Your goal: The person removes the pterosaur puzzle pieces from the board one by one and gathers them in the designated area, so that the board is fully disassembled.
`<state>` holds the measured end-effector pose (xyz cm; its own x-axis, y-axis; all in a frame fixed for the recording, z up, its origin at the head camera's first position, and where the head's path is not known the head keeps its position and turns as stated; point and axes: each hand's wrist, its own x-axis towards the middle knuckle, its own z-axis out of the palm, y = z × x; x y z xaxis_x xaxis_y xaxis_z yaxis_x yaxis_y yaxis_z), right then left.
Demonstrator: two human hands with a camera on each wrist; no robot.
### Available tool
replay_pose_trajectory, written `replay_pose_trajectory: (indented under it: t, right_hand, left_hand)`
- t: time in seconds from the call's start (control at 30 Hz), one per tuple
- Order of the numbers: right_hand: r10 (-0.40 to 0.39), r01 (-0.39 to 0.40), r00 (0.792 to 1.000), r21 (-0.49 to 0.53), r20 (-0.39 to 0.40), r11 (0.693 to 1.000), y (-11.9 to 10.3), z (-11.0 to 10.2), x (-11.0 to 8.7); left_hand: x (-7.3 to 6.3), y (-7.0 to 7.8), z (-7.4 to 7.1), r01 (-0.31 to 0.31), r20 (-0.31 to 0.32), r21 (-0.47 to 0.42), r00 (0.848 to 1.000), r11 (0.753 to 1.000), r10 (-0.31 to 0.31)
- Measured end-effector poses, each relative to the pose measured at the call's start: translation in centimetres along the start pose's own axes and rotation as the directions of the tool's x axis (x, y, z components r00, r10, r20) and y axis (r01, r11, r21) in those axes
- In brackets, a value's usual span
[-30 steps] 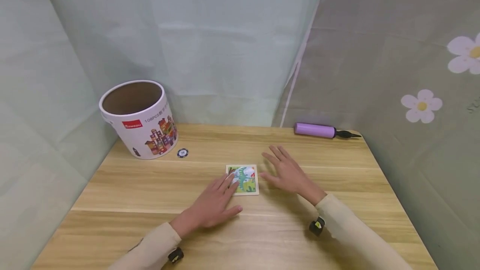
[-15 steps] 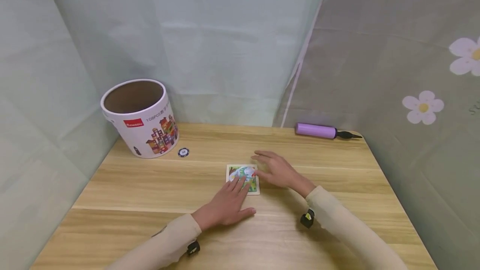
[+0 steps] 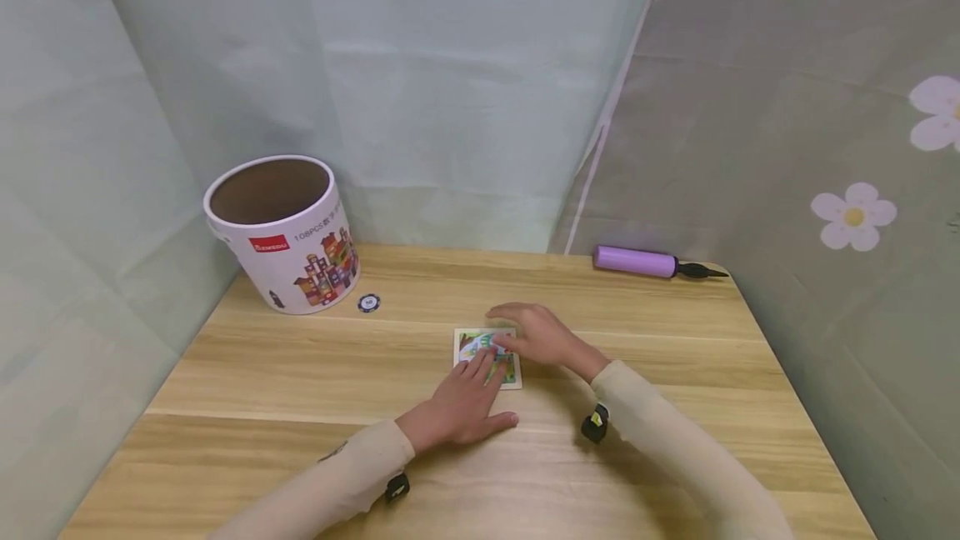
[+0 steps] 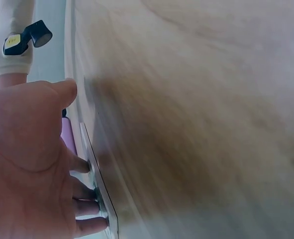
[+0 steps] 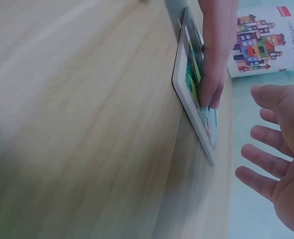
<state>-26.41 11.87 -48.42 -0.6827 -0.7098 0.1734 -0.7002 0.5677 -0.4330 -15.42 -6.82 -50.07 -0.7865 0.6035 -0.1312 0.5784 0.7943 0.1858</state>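
A small square picture puzzle (image 3: 465,342) with a pale border and a green dinosaur scene lies flat on the wooden table. My left hand (image 3: 463,407) reaches over its lower part, and the straight fingertips touch the picture, as the left wrist view (image 4: 32,164) of that hand also shows. Over the puzzle's upper right corner hovers my right hand (image 3: 543,336), its fingers relaxed and slightly bent. In the right wrist view the right hand (image 5: 281,144) is apart from the puzzle (image 5: 191,99) and holds nothing. Part of the picture is hidden under the hands.
At the back left stands a white bucket (image 3: 273,269) with printed toy blocks on its side. Beside it lies a poker chip (image 3: 369,302). A purple hand pump (image 3: 636,261) with a black nozzle lies at the back right edge. Fabric curtains (image 3: 465,90) surround the table.
My right hand has moved left, from beside the puzzle to over its upper right corner. My left hand has slid to the right across the picture. The puzzle stays in place.
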Motion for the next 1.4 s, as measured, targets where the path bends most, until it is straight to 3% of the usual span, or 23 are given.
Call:
replay_pose_trajectory:
  t: [0.4,0.7,0.93,1.17,1.4]
  right_hand:
    - [-0.020,0.017,0.999,0.078,0.037,0.997,0.3,1.1,2.7]
    - [-0.033,0.027,0.995,0.056,0.099,0.998,0.1,2.4,3.9]
    - [-0.066,0.062,0.994,0.051,0.084,0.997,-0.2,2.8,4.6]
    - [-0.033,0.028,0.995,0.055,0.097,0.998,-0.2,3.0,5.0]
    - [-0.012,0.005,0.996,0.078,0.094,0.997,-0.4,3.1,5.0]
  left_hand:
    - [-0.1,0.2,0.0,0.010,0.014,0.038,1.000,0.999,-0.011]
    - [-0.2,0.4,-0.1,0.007,0.014,0.040,1.000,0.999,-0.007]
    - [-0.3,0.1,0.1,0.002,0.002,0.028,1.000,1.000,-0.002]
    - [-0.1,-0.3,0.8,0.013,0.004,0.050,1.000,0.999,-0.013]
    - [-0.1,-0.3,0.5,0.022,0.028,0.006,0.999,1.000,-0.022]
